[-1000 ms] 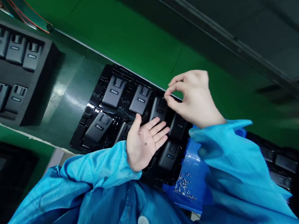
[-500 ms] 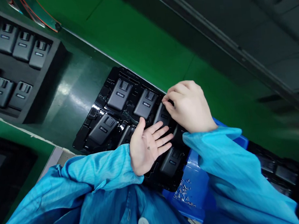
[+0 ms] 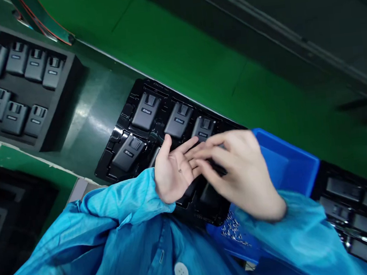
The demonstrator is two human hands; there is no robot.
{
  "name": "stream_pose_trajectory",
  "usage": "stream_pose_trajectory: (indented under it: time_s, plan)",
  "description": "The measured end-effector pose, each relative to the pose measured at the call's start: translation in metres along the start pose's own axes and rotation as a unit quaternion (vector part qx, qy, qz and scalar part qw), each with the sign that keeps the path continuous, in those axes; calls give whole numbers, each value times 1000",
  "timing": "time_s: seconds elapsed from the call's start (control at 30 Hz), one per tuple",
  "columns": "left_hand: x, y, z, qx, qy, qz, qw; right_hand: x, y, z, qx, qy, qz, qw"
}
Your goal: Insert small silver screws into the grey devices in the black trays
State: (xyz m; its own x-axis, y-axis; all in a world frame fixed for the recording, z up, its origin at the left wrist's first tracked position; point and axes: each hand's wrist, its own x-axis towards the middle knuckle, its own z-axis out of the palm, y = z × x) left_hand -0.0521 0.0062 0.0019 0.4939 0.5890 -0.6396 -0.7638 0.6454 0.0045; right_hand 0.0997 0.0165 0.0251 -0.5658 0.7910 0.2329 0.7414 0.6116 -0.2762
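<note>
My left hand (image 3: 174,172) is held palm up with its fingers spread over the black plastic tray (image 3: 107,164). A tiny metal piece (image 3: 180,170), too small to name surely, lies on its palm. My right hand (image 3: 239,171) reaches over the left fingers, its thumb and fingers parted and curved toward the palm. No object shows between them. In the tray lie grey cases marked "Riton", among them one at the far left (image 3: 146,111), one beside it (image 3: 179,120) and one behind my right hand (image 3: 203,129). My hands partly hide the nearer cases.
A blue bin (image 3: 284,157) stands right of the tray, with many small metal parts (image 3: 233,230) in its near section. A dark foam box (image 3: 64,97) at left holds several similar cases. Another tray of cases (image 3: 355,211) sits at far right.
My right hand has moved from above a case in the tray down toward my left palm, its pinched fingers now parted. The left hand stays palm up with the tiny piece.
</note>
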Motion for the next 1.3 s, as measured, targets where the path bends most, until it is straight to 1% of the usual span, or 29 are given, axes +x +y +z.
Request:
stream_pose_trajectory:
  time_s: [0.07,0.13,0.23,0.33,0.43,0.53,0.63,0.73,0.77,0.8,0.83,0.87,0.9,0.93,0.97,1.0,1.03,1.07,1.1,1.13,1.17,1.2,1.23,1.3]
  plan:
    - [-2,-1,2,7,21,3,1000,-6,-21,-3,0,-17,-11,1000]
    - [-3,-3,4,13,36,14,999,-9,-35,-1,-35,-22,-12,999]
    - [-5,-8,6,12,42,37,998,-11,-46,6,-86,-25,-14,996]
    - [-7,-11,6,11,48,65,997,-11,-52,10,-106,-22,-17,994]
    - [-10,-10,8,20,58,84,995,-12,-54,12,-99,-13,-17,995]
    - [-14,-6,13,33,63,92,993,-12,-53,14,-61,-1,-19,998]
    - [-21,-3,20,53,55,101,992,-12,-50,18,-5,41,-32,999]
    - [-25,3,21,115,21,100,988,-8,-41,19,39,88,-54,994]
    - [-23,7,19,161,-3,102,982,-5,-35,18,47,100,-56,992]
    - [-20,13,16,228,-35,118,966,-1,-26,17,48,111,-52,991]
    - [-15,20,12,315,-71,148,935,4,-16,17,43,124,-41,991]
    - [-9,29,8,422,-116,193,878,10,-4,17,31,137,-24,990]
    - [-2,39,4,536,-150,254,791,16,10,18,16,150,-3,989]
    - [6,50,-1,650,-174,310,672,24,23,20,3,159,19,987]
    - [12,60,-5,743,-179,351,540,31,36,23,-5,159,37,987]
    - [19,69,-9,811,-161,373,422,38,48,27,-14,151,55,987]
    - [23,75,-12,858,-132,376,325,45,58,31,-23,137,75,988]
    - [27,80,-16,889,-103,367,255,51,66,36,-32,118,91,988]
    - [29,83,-20,909,-79,353,205,56,71,40,-42,97,105,989]
    - [30,84,-23,922,-65,341,171,61,74,44,-51,77,114,989]
    - [29,84,-27,930,-62,332,146,64,75,48,-60,58,118,989]
    - [28,84,-30,934,-64,328,130,67,75,51,-67,42,117,990]
    - [27,82,-32,935,-66,327,120,69,73,53,-72,27,114,991]
    - [25,81,-35,935,-64,330,116,71,70,57,-77,7,102,992]
